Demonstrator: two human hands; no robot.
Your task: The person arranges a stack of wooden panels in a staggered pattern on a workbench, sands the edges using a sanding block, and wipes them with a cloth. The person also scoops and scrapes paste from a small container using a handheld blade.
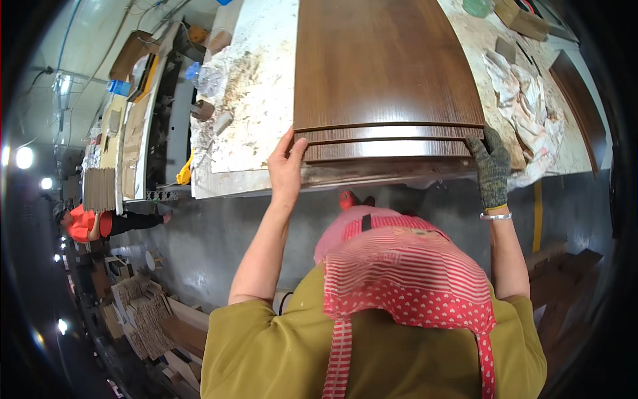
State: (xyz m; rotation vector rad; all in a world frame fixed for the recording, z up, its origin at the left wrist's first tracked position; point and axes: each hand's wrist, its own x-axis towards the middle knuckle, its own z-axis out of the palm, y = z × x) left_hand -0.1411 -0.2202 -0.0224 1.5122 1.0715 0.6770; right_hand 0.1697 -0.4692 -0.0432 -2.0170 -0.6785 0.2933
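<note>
A stack of dark brown, glossy wood-grain panels (385, 66) lies on the worktable, its near edges stepped one behind the other. My bare left hand (286, 167) grips the stack's near left corner, thumb on top and fingers along the side. At the near right corner, my right hand (492, 166) wears a grey-green knit glove and holds the panel edge, thumb on the front. Some fingers of both hands are hidden by the panels. Which panel of the stack each hand holds, I cannot tell exactly.
The white worktable (246, 133) is stained. A crumpled white cloth (525, 106) and a cardboard box (522, 18) lie on the right. Clear plastic (209, 76) and small blocks sit on the left. Far left, a person in orange (86, 226) stands by another bench; stacked boards (143, 312) lie below.
</note>
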